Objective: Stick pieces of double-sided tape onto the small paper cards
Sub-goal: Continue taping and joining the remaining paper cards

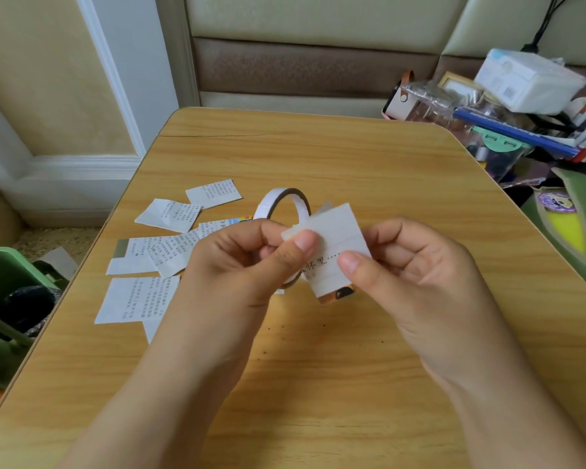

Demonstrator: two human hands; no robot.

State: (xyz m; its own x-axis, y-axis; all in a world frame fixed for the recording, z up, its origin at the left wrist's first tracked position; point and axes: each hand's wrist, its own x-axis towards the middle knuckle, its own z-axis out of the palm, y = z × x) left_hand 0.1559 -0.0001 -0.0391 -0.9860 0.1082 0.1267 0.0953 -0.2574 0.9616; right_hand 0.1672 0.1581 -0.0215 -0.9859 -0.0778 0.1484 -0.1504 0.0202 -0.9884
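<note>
White paper is the main material here, thin and very light, so it will bend and crease easily. In the head view, the small card (pixel 332 245) is held up over the wooden table (pixel 318 384). The left hand (pixel 251 262) pinches its upper left corner with the thumb on the front, and the tape roll (pixel 282 211) seems to hang around the fingers of this same hand. The right hand (pixel 406 265) pinches the right edge of the card, thumb on the front.

I judge the card is best held by the edges, as now, because the tape strips across its face are sticky once peeled. The roll is a stiff ring, light too.

Counting: one roll, one card in the hands, and about seven loose printed cards (pixel 170 214) lying on the table at the left, some overlapping, so the number is not sure.
</note>
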